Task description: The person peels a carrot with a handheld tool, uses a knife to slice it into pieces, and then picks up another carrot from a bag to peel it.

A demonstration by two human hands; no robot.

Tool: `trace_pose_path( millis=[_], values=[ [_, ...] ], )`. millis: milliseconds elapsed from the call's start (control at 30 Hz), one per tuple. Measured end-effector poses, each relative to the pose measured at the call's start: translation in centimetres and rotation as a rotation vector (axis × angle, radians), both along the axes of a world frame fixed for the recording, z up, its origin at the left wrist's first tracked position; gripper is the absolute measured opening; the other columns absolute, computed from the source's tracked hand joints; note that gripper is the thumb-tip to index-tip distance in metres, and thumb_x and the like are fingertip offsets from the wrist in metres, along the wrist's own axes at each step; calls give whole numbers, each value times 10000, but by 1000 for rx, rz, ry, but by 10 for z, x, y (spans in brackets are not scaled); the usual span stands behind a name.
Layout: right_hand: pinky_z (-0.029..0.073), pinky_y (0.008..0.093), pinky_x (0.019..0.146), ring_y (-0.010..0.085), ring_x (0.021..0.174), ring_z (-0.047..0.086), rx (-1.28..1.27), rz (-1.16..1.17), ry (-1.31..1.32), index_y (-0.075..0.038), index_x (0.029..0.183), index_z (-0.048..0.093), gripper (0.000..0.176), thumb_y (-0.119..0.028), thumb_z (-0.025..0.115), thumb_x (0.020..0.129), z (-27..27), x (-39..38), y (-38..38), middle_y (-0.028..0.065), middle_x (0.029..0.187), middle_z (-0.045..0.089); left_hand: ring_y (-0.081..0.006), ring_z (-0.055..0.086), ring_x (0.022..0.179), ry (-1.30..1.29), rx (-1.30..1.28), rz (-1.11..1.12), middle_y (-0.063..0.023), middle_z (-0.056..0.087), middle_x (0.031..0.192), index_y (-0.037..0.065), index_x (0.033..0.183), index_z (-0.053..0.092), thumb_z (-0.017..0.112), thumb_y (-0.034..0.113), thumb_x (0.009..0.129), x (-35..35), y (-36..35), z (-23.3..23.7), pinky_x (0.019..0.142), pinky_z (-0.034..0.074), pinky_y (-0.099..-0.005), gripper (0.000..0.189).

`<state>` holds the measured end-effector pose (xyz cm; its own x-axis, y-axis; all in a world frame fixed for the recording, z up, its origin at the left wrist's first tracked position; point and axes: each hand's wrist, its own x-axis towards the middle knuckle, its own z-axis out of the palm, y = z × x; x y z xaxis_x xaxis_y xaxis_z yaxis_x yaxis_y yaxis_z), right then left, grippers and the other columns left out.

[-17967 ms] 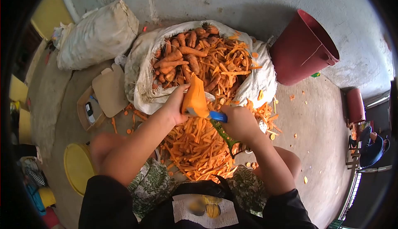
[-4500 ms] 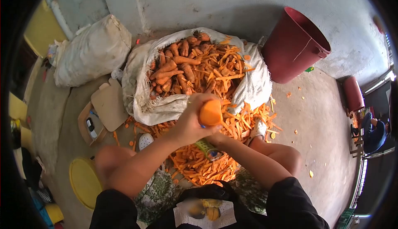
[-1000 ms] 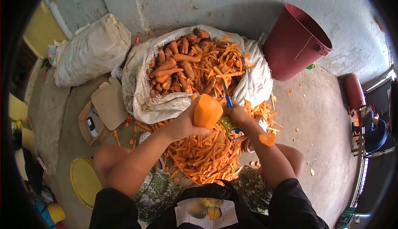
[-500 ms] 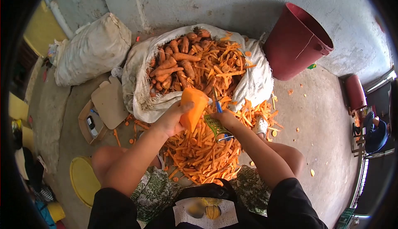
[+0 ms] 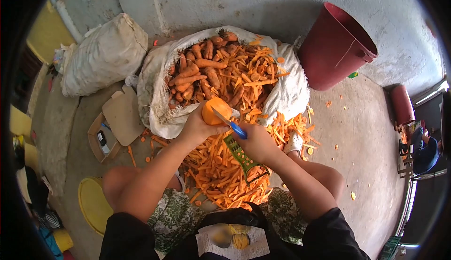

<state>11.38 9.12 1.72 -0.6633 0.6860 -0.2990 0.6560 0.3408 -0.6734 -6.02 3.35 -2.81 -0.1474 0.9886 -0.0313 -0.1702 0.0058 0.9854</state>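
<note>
My left hand (image 5: 196, 126) is closed around a peeled carrot (image 5: 221, 104), whose smooth round end faces me. In my right hand (image 5: 257, 141) is a blue-handled knife (image 5: 238, 130), its blade lying across the carrot's end. That same hand also holds a green grater (image 5: 242, 159) with a perforated face, hanging below the fingers. Under both hands spreads a heap of carrot strips (image 5: 225, 180). Just beyond, an opened white sack (image 5: 159, 121) holds whole unpeeled carrots (image 5: 188, 74) on its left and more strips on its right.
A maroon bin (image 5: 336, 48) leans by the wall at the right. To the left are a full white sack (image 5: 105, 55), an open cardboard box (image 5: 126, 119) and a yellow lid (image 5: 91, 206). Another person (image 5: 425, 156) sits at the far right edge.
The carrot has turned so its end points up at me. My right hand has brought the knife blade onto it, and the grater has swung lower.
</note>
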Motion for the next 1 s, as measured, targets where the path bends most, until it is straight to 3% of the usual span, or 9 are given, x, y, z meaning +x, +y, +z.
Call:
trace_pose_path(
  millis=[167,267,333,367,400,433,533,933,1000],
  values=[
    [458,449,639,363,692,579,149,-7,-80,-14,854,575,192,-189,527,791,-6,1,1,203,729,591,-137,530,970,-11,-62,-31,-35,539,1049,62,1126,455,781,150,619,3,-4,10,851,429,-293,609],
    [472,419,614,336,686,596,162,-106,-81,-17,842,591,181,-177,526,789,-36,1,14,189,726,602,-143,525,975,-92,-72,-96,-35,542,1040,56,1144,450,814,185,566,2,-5,6,852,430,-309,695],
    [479,385,582,305,667,608,-217,-321,-240,-20,839,607,182,-179,528,797,-64,8,49,173,736,612,-130,514,980,-77,25,-321,-41,539,1066,39,1151,458,826,211,556,7,-16,21,849,423,-293,721],
    [480,364,556,289,643,611,-103,-274,-210,-11,840,614,218,-206,520,819,-78,21,58,171,730,614,-132,514,964,-37,54,-402,-27,541,1038,37,1179,444,830,225,551,13,-19,30,858,409,-286,760],
    [473,388,549,302,632,607,307,120,-273,25,820,610,294,-255,522,822,-112,37,79,195,714,608,-132,514,964,-34,51,-405,-27,541,1038,37,1179,444,830,225,551,12,-21,30,858,409,-286,760],
    [467,402,565,319,626,599,38,-241,-317,37,785,611,340,-291,524,809,-106,29,81,197,683,602,-128,512,961,-82,58,-439,-24,541,1030,33,1174,448,830,233,552,11,-23,31,860,404,-281,756],
    [459,414,571,331,606,586,1,-350,-234,40,749,606,365,-313,527,796,-106,32,81,190,665,596,-130,519,952,-167,33,-476,-30,546,1022,25,1163,455,818,256,570,3,-26,27,857,407,-282,733],
    [424,392,640,316,677,569,-2,-81,14,-36,852,583,218,-244,543,799,6,13,19,172,699,579,-200,594,873,-431,-110,-412,-115,570,982,4,1148,438,723,412,669,-4,-24,10,743,500,-311,690],
    [401,328,573,177,561,493,47,37,-11,-36,902,603,202,-208,561,805,0,17,16,90,604,522,-204,598,825,-468,-167,-288,-115,558,997,-6,1140,428,734,458,630,-3,-22,8,712,504,-331,754]
  ],
)
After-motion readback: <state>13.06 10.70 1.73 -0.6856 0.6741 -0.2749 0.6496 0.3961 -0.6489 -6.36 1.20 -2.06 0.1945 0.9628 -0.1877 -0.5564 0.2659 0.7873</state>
